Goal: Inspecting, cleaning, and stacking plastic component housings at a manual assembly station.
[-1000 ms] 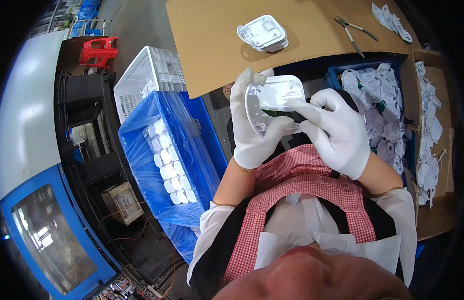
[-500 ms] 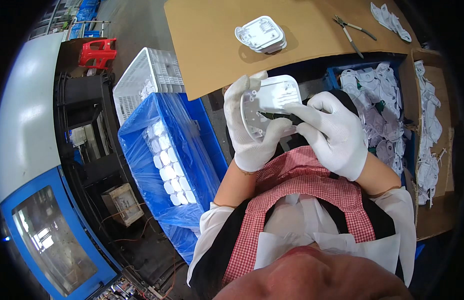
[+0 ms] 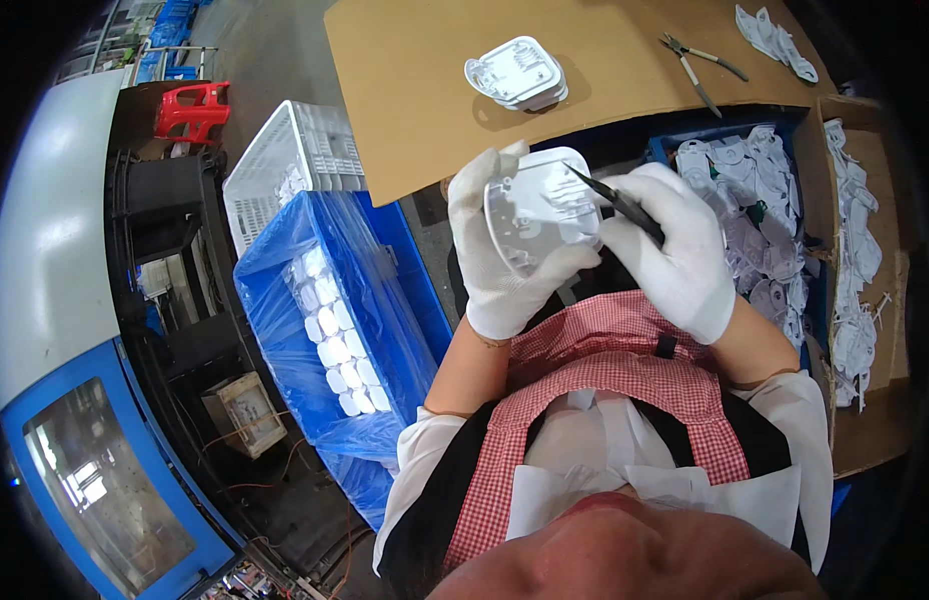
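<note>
At the frame's centre, the gloved left hand (image 3: 496,285) curls around 1 white housing (image 3: 544,200). The gloved right hand (image 3: 679,245) pinches 1 black pointed tool (image 3: 636,212), its tip over the housing's inner face; I cannot tell whether they touch. Across the top, a brown table (image 3: 409,110) bears stacked white parts (image 3: 519,72) and pliers (image 3: 696,72). A red stool (image 3: 192,112) stands upper left.
</note>
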`<move>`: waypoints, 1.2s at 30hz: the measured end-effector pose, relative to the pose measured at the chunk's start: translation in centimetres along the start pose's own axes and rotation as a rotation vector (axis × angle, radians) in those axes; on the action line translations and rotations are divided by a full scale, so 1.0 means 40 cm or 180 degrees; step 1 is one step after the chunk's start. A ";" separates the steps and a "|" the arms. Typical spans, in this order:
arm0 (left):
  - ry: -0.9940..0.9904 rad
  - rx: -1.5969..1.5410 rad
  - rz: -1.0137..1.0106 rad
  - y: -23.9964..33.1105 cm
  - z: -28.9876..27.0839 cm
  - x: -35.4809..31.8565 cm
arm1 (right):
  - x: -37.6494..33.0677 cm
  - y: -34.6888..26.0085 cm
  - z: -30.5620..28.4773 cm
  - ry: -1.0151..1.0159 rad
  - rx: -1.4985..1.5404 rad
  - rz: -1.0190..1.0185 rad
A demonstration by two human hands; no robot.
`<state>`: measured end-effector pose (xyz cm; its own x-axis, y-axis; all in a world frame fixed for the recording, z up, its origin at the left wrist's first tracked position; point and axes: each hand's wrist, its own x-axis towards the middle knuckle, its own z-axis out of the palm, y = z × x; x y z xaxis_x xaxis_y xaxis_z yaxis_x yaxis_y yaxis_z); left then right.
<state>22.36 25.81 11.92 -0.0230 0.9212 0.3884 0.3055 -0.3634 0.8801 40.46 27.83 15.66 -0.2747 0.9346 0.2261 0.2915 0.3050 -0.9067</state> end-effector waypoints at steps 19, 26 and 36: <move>-0.0375 0.1268 0.0015 -0.174 -0.046 0.164 | 0.196 0.174 0.021 0.0607 0.2248 0.1404; -0.0731 0.0745 -0.0339 -0.417 -0.043 0.306 | 0.380 0.320 0.073 -0.0121 0.2462 0.1449; -0.0870 -0.0071 -0.0486 -0.480 -0.025 0.305 | 0.451 0.409 0.104 -0.0303 0.1193 0.1827</move>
<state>15.26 43.90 0.05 0.1907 0.9675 0.1662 0.2972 -0.2182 0.9295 36.47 48.93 3.43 -0.2559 0.9038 -0.3432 0.0833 -0.3331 -0.9392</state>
